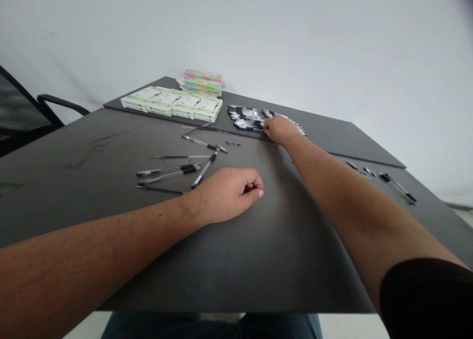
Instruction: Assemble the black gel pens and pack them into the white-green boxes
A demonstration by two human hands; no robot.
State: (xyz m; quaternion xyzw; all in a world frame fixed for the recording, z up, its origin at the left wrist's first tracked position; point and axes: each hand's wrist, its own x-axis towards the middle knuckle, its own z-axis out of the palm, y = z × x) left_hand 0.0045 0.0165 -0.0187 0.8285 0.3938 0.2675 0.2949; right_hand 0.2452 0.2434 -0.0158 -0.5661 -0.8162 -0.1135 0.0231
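Note:
My left hand (232,193) rests on the dark table with its fingers curled and the thumb against them. Nothing shows in it. Beyond its wrist lie loose clear pens with black grips, among them a slanting pen (205,169) and a pair of pens (168,172). My right hand (281,129) reaches to the far side, its fingers closed at the near edge of a pile of pens (244,117). Whatever its fingertips hold is hidden. More pens (273,113) show just behind this hand, partly covered by it.
White and green boxes (173,102) stand in a row at the back left, with colourful packs (203,82) behind them. Thin refills (181,156) and small pen parts (232,143) lie mid-table. Further right are a pen (399,188) and small pieces (358,170). A chair (62,102) stands left.

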